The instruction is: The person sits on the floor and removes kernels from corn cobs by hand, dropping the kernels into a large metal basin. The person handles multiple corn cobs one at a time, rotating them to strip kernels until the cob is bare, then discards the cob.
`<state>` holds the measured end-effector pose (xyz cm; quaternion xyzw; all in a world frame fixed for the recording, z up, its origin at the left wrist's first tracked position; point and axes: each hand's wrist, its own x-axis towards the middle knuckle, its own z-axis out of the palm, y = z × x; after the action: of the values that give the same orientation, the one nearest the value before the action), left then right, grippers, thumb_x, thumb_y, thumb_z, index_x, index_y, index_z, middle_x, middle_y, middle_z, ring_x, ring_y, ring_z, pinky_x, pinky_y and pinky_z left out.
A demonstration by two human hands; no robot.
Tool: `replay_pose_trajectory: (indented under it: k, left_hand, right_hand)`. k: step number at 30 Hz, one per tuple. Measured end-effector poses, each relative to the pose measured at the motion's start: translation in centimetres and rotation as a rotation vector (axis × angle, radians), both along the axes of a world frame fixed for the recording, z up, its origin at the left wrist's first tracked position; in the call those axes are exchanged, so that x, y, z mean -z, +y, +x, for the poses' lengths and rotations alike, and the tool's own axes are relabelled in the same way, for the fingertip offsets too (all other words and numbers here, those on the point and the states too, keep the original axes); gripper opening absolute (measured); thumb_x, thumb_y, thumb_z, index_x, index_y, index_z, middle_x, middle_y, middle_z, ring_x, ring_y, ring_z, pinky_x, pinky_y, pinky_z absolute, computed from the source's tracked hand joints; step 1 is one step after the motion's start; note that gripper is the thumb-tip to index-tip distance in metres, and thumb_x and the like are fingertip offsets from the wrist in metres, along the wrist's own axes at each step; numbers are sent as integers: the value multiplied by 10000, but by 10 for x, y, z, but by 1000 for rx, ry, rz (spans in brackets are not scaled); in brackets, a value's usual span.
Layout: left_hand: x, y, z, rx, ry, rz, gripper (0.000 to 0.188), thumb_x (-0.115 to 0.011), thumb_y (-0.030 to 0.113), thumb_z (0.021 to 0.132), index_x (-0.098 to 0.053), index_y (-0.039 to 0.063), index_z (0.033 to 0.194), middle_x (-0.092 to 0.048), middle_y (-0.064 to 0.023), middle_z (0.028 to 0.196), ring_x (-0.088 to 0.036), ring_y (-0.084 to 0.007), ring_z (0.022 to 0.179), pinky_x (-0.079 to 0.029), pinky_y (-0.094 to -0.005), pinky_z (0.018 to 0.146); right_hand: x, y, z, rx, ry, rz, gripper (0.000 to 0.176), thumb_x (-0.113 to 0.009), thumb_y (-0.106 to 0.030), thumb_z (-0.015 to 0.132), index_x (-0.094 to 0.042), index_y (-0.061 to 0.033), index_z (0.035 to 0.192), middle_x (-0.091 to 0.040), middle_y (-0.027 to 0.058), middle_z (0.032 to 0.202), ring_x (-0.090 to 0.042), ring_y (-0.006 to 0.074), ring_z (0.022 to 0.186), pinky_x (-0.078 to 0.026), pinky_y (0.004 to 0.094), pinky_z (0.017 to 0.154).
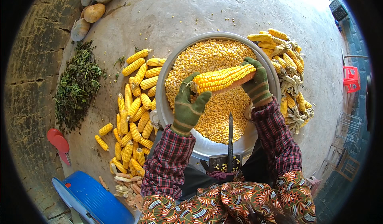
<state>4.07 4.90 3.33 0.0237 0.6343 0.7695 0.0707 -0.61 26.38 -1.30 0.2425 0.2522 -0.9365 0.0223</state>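
Observation:
Both hands wear green striped knit gloves and hold one ear of corn (223, 78) over a large metal basin (159, 89). My left hand (191, 105) grips its left end, where dry husk bits stick out; my right hand (258, 82) is closed around the other end. Rows of kernels are gone along the ear's lower side, where bare cob shows. Loose corn kernels (206, 55) fill much of the basin. A dark pointed metal spike (230, 134) rises from a block at the basin's near edge, below the ear and between my forearms.
Husked corn ears (134, 104) lie piled left of the basin, with bare cobs (136, 191) nearer me. Ears with husks (291, 62) lie at the right. Farther left are wilted greens (79, 83), a blue container (98, 200) and squashes (94, 13). A red stool (351, 79) stands far right.

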Motion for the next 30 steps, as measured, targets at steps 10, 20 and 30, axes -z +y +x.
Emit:
replay_pose_trajectory:
  k: [10,20,30]
  left_hand:
    - [14,-9,2,-29,-13,-74,445,-538,310,873,-450,-12,1167,-560,-26,882,-519,-79,727,-446,-227,613]
    - [31,4,-4,-343,437,-387,312,-498,217,898,-497,-41,1073,-582,-95,820,-565,-128,724,-455,-243,625]
    - [32,-4,-21,-530,514,-724,236,-397,187,932,-542,11,873,-512,-116,597,-488,-225,459,-355,-337,419]
  right_hand:
    - [-2,-5,2,49,-71,46,88,-516,-104,827,-538,-32,873,-561,25,713,-554,150,668,-479,275,657]
    - [16,-7,1,74,-157,23,130,-525,-124,810,-538,-27,895,-556,55,786,-547,183,746,-468,313,719]
    - [10,-25,7,101,-222,41,142,-524,-136,819,-515,-32,915,-543,59,772,-550,188,724,-480,317,698]
